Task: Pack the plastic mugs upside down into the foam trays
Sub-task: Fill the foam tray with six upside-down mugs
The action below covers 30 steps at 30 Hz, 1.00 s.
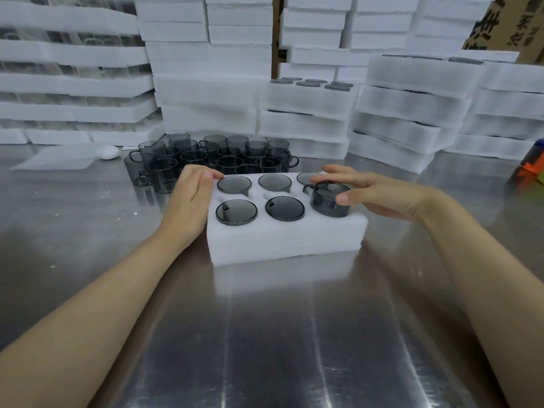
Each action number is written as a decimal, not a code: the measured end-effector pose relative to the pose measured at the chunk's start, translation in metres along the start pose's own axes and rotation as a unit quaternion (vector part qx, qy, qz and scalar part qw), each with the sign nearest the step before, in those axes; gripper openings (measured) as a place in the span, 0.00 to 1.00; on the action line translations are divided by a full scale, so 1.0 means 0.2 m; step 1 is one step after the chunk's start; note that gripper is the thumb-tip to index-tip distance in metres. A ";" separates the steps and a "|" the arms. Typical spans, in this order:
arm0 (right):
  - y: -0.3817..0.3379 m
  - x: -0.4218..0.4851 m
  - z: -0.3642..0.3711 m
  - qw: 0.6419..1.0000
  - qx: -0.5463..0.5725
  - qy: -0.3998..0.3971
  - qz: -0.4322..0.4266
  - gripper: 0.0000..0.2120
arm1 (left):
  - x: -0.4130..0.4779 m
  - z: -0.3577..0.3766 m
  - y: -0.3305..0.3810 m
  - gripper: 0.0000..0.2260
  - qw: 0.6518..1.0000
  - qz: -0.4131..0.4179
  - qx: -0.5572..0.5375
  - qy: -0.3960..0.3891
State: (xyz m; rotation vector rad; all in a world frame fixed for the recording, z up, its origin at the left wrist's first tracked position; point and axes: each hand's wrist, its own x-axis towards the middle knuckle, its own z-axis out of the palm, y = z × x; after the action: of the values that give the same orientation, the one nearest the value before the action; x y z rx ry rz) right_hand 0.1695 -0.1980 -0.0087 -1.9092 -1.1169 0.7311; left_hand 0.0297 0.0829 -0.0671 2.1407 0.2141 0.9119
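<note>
Mug (329,200) between right fingers (343,198)

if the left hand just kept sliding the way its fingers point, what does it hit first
The left hand lies against the foam tray's left edge, fingers pointing up and right along the tray's far edge. Going straight on, it would probably first meet the seated back-left mug, though depth is unclear.

A steel desk (279,334) carried everything, its surface shiny and streaked with reflections. Far to the left of the left hand lay a small white egg-shaped object (108,152) on a flat white sheet (59,160). Well right of the right hand, an orange and green item (531,169) sat at the edge. Behind, a brown cardboard box (506,25) with printed characters stood.
</note>
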 end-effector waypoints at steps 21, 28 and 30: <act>-0.06 0.00 0.02 0.993 -0.112 -0.001 0.027 0.25 | 0.01 0.00 0.00 0.15 1.000 -0.007 0.009 -0.006; -0.07 -0.03 -0.01 0.995 -0.076 -0.043 0.057 0.26 | 0.00 0.00 0.00 0.16 1.000 -0.008 0.015 -0.017; -0.08 -0.03 -0.01 0.994 -0.080 -0.048 0.064 0.27 | 0.00 0.00 0.00 0.16 1.000 -0.006 0.013 -0.021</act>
State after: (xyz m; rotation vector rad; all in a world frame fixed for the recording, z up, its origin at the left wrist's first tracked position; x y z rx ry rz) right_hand 0.1617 -0.1991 0.0059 -2.1161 -1.1491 0.8324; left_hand 0.0297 0.0826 -0.0662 2.1788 0.2186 0.8610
